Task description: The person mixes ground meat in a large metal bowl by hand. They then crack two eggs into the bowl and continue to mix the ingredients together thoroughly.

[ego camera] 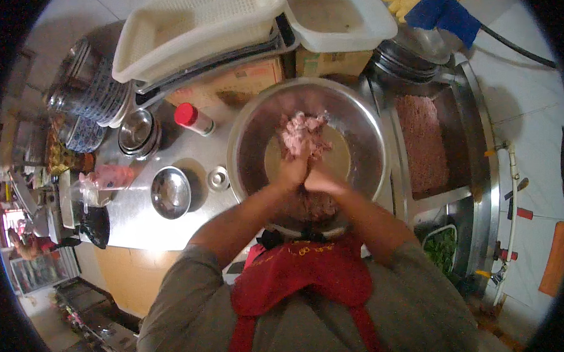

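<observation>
A large stainless steel bowl (pixel 379 172) stands right before me. Inside it, my left hand (pixel 290 173) and my right hand (pixel 326 178) are close together, wrists nearly touching. A pale pink clump of raw meat (pixel 303 131) lies at and over their far ends, apparently held up between them. My fingers are mostly hidden by the meat and blurred. Past the clump, a yellowish bottom of the bowl shows, perhaps covered by liquid. Darker meat (pixel 313 207) lies at the near side of the bowl, below my wrists.
On the steel counter (pixel 134 223) left of the bowl are a small metal dish (pixel 218 178), a metal bowl (pixel 171 192) and a red-capped container (pixel 194 118). Plastic baskets (pixel 198 34) stand behind on cardboard boxes. At right, a sink (pixel 457 137) holds reddish material; leafy greens (pixel 440 249) sit nearer.
</observation>
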Available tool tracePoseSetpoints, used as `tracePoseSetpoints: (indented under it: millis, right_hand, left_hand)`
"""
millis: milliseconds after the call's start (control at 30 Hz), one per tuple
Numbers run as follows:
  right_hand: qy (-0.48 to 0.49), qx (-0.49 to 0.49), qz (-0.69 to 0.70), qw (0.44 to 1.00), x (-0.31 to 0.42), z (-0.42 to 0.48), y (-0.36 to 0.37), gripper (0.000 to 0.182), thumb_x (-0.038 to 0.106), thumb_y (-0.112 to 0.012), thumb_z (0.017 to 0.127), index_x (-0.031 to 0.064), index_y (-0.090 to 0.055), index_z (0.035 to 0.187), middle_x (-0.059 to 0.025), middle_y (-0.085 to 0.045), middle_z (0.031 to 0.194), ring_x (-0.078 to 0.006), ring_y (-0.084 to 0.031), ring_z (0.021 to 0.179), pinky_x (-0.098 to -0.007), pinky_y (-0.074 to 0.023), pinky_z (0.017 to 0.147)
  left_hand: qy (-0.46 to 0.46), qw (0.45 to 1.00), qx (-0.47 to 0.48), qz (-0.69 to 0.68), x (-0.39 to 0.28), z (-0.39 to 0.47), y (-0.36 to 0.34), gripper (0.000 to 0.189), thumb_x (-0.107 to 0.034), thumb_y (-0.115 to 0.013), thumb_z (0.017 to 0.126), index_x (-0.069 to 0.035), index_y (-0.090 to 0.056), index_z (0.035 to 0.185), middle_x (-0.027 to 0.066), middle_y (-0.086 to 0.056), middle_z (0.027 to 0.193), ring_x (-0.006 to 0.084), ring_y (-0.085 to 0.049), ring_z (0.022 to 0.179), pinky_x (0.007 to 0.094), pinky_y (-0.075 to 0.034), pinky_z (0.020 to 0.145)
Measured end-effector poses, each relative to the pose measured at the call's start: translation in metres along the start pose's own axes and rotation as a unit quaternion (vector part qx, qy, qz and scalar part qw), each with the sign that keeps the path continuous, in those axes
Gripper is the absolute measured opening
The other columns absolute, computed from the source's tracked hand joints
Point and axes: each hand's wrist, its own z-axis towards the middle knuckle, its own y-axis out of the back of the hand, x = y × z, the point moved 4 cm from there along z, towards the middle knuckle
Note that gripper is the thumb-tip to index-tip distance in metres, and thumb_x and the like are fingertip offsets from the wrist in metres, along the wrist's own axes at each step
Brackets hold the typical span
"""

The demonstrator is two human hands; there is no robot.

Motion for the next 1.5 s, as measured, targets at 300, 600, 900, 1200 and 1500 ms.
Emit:
tracePoseSetpoints:
  millis: [300,600,900,1200,1500]
  right_hand:
    - [0.114,0.061,0.163,0.978,-0.037,0.013,-0.062,0.039,0.033,-0.051,0.094,0.0035,-0.061,0.118,-0.0092,-0.065,0.108,-0.0202,-0.061,0.1,-0.0337,-0.0464,0.09]
    - [0.117,0.054,0.337,0.933,-0.09,0.046,-0.092,0.041,0.029,-0.044,0.094,0.0039,-0.056,0.124,-0.0131,-0.066,0.11,-0.0292,-0.064,0.096,-0.0423,-0.0519,0.082]
    - [0.113,0.043,0.216,0.969,-0.032,0.02,-0.067,0.051,0.037,-0.045,0.096,0.0036,-0.049,0.134,-0.0151,-0.05,0.135,-0.0266,-0.049,0.123,-0.0434,-0.0464,0.095]
    - [0.061,0.008,0.156,0.986,-0.02,0.019,-0.049,0.045,0.034,-0.047,0.093,-0.001,-0.055,0.12,-0.0154,-0.062,0.118,-0.0252,-0.059,0.107,-0.0395,-0.0477,0.09]
    - [0.02,0.171,0.336,0.926,0.002,-0.021,0.047,0.026,0.022,-0.047,0.097,0.003,-0.06,0.109,-0.0085,-0.064,0.1,-0.0166,-0.058,0.094,-0.0321,-0.0476,0.082]
  left_hand:
    - [0.153,0.977,-0.09,-0.121,-0.001,-0.027,-0.036,0.052,-0.043,-0.051,0.093,-0.005,-0.053,0.129,0.0125,-0.064,0.114,0.0243,-0.063,0.097,0.0377,-0.052,0.081]
    - [0.105,0.986,0.025,-0.128,-0.031,-0.027,-0.017,0.06,-0.052,-0.037,0.098,-0.001,-0.055,0.124,0.0168,-0.063,0.115,0.0292,-0.061,0.105,0.0442,-0.047,0.091]
    - [0.028,0.987,0.082,-0.134,-0.006,-0.003,-0.024,0.059,-0.05,-0.037,0.098,-0.001,-0.055,0.124,0.0156,-0.064,0.111,0.0262,-0.063,0.1,0.0423,-0.049,0.087]
    - [0.141,0.966,-0.044,-0.212,-0.001,0.0,-0.009,0.061,-0.053,-0.03,0.099,-0.005,-0.057,0.124,0.0169,-0.061,0.117,0.0295,-0.056,0.109,0.0437,-0.042,0.095]
    - [-0.004,0.97,-0.059,-0.235,0.019,0.025,-0.007,0.042,-0.038,-0.04,0.096,-0.003,-0.062,0.108,0.0135,-0.068,0.104,0.0287,-0.065,0.093,0.0417,-0.052,0.076]
